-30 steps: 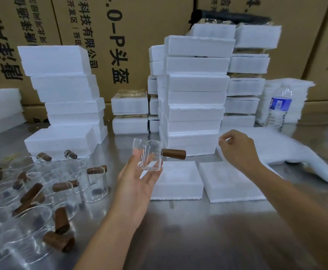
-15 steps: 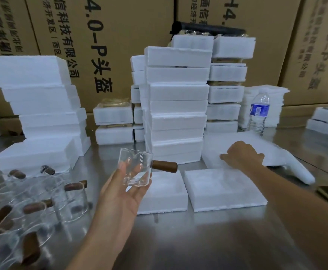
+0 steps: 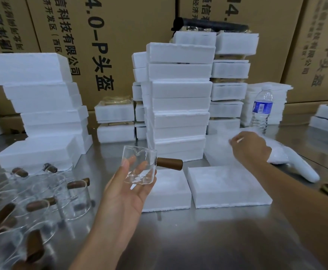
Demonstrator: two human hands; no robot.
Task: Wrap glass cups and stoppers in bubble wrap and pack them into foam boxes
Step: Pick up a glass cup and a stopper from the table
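Note:
My left hand [image 3: 126, 193] holds a clear glass cup [image 3: 139, 166] with a brown wooden handle [image 3: 170, 163] pointing right, lifted above the steel table. My right hand [image 3: 250, 149] reaches right onto a stack of white bubble wrap sheets [image 3: 217, 152] and pinches the top sheet's edge. Two flat foam box halves lie in front: the left foam half [image 3: 169, 191] and the right foam half [image 3: 227, 186]. Several more glass cups with wooden handles [image 3: 48, 199] crowd the table's left side.
Tall stacks of white foam boxes [image 3: 178, 102] stand in the middle and at the left [image 3: 42, 106]. A water bottle [image 3: 261, 110] stands at the right rear. Cardboard cartons [image 3: 110, 36] form the back wall. Bare steel table [image 3: 198, 240] lies in front.
My right hand has moved right and down onto the bubble wrap and now pinches a sheet. The view has shifted right; the left hand keeps the cup steady.

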